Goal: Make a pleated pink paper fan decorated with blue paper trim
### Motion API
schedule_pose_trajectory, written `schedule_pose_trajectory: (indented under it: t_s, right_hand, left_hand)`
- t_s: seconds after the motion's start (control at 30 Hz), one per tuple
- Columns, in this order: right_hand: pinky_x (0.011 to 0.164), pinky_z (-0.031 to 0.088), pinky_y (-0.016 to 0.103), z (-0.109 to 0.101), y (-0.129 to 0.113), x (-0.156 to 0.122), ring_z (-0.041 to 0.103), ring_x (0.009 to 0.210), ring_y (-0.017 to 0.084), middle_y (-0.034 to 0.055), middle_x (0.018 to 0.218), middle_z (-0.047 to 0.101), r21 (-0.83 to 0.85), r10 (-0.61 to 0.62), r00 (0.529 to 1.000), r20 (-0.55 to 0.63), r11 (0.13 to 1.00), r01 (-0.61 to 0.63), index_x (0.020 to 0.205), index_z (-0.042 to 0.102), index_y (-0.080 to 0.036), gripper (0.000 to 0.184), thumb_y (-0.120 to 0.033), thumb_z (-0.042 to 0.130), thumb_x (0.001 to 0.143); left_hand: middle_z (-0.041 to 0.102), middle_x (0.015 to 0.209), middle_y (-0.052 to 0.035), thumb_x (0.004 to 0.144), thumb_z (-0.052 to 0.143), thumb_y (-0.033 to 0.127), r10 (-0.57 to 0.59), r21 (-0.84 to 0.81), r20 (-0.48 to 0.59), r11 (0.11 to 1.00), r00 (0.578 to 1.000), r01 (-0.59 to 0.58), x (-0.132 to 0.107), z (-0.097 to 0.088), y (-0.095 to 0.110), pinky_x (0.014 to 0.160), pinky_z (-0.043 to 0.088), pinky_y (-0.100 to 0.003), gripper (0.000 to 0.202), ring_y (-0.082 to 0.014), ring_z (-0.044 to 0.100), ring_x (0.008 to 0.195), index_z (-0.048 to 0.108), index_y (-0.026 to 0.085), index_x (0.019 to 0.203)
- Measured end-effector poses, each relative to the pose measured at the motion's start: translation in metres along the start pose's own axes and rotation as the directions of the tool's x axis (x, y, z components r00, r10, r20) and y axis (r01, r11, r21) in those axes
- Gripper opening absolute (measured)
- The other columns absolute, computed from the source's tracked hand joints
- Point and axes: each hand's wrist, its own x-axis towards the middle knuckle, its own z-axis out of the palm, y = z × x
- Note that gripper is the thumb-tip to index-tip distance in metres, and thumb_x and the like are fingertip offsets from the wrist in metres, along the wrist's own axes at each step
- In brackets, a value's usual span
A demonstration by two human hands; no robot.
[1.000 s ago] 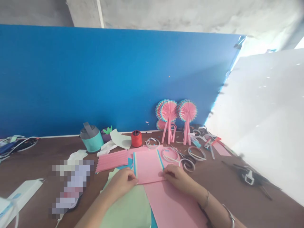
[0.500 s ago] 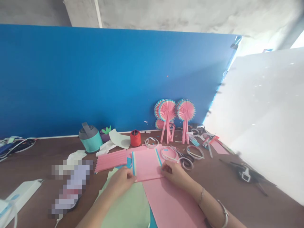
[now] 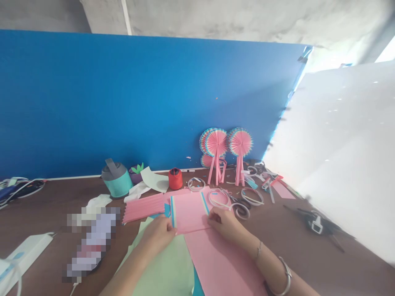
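Head view (only one): L hand (image 3: 156,234) and R hand (image 3: 230,226) are staying apart, each pinching, AFAICT, one near corner of the sheet (image 3: 189,213), i.e. pink w/ blue + cream stripes along L and R sides. Sheet is lying on the bench (image 3: 293,255) paper pile, mid-frame, its near edge running btwn the fingertips. Thumbs are partly hiding, so can't tell how firm either pinch is. Possibly a narrow fold is sitting along that edge; too small to confirm.

Under/around: pink paper (image 3: 225,263) is lying nearer the wearer, green paper (image 3: 166,267) is spreading under L forearm, pleated piece (image 3: 144,207) is resting just L of the sheet, fans (image 3: 217,142) are standing at the back near the blue panel.

Tips, IMO: doing this well means working both corners evenly, keeping the edge straight and square to the stripes, and pressing from middle out so the paper isn't skewing. Stripes lining up = good check. Watch the coil (image 3: 242,211) by R hand; it's lying close enough to be snagging fingers. Loose paper beneath is prob. sliding if pushed hard, so go light.
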Motion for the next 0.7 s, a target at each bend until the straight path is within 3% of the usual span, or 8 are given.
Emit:
schedule_pose_trajectory:
  t_s: [0.17, 0.33, 0.47, 0.57, 0.7]
  right_hand:
    - [0.061, 0.036, 0.025, -0.001, -0.003, -0.001, 0.055, 0.066, 0.015, 0.0029, 0.073, 0.065, -0.02, -0.008, 1.0, -0.005, 1.0, 0.008, 0.071, 0.061, -0.017, 0.011, -0.013, 0.051, 0.074]
    - [0.074, 0.04, 0.029, -0.004, -0.001, -0.005, 0.059, 0.078, 0.018, 0.0055, 0.082, 0.067, 0.031, -0.124, 0.992, 0.029, 0.992, 0.124, 0.075, 0.064, -0.017, 0.02, -0.019, 0.046, 0.084]
    - [0.065, 0.041, 0.026, -0.011, 0.0, -0.008, 0.054, 0.071, 0.016, 0.0039, 0.078, 0.061, 0.044, -0.154, 0.984, 0.084, 0.988, 0.151, 0.075, 0.061, -0.017, 0.015, -0.027, 0.054, 0.082]
    - [0.063, 0.039, 0.025, -0.013, -0.001, -0.009, 0.05, 0.069, 0.015, 0.0021, 0.075, 0.057, 0.033, -0.15, 0.984, 0.097, 0.989, 0.147, 0.071, 0.058, -0.017, 0.008, -0.022, 0.058, 0.077]
    - [0.064, 0.038, 0.026, -0.011, -0.002, -0.007, 0.046, 0.066, 0.013, 0.0006, 0.069, 0.052, -0.02, -0.179, 0.982, 0.068, 0.983, 0.18, 0.062, 0.048, -0.017, 0.019, -0.018, 0.051, 0.081]
  left_hand:
    - [0.056, 0.08, -0.0026, 0.076, 0.045, 0.024, 0.026, 0.004, 0.01, 1.0, 1.0, -0.026, -0.001, 0.0, 0.0, 0.06, 0.032, -0.026, 0.019, -0.0184, 0.055, 0.076, 0.04, 0.02, 0.058]
    - [0.055, 0.083, -0.0037, 0.077, 0.046, 0.025, 0.129, -0.038, -0.013, 0.991, 0.992, -0.129, 0.001, 0.002, -0.006, 0.068, 0.036, -0.027, 0.019, -0.0195, 0.055, 0.083, 0.043, 0.02, 0.059]
    - [0.056, 0.084, -0.0049, 0.077, 0.045, 0.024, 0.173, -0.059, -0.04, 0.983, 0.984, -0.175, 0.005, 0.003, -0.012, 0.073, 0.037, -0.028, 0.019, -0.0203, 0.054, 0.087, 0.047, 0.02, 0.059]
    - [0.056, 0.084, -0.0047, 0.077, 0.047, 0.027, 0.185, -0.082, -0.045, 0.979, 0.982, -0.188, 0.006, 0.004, -0.015, 0.074, 0.037, -0.029, 0.019, -0.0208, 0.055, 0.087, 0.048, 0.02, 0.059]
    - [0.057, 0.084, -0.0042, 0.077, 0.048, 0.027, 0.203, -0.103, -0.038, 0.973, 0.978, -0.206, 0.007, 0.007, -0.019, 0.074, 0.038, -0.028, 0.019, -0.0201, 0.055, 0.085, 0.049, 0.02, 0.059]
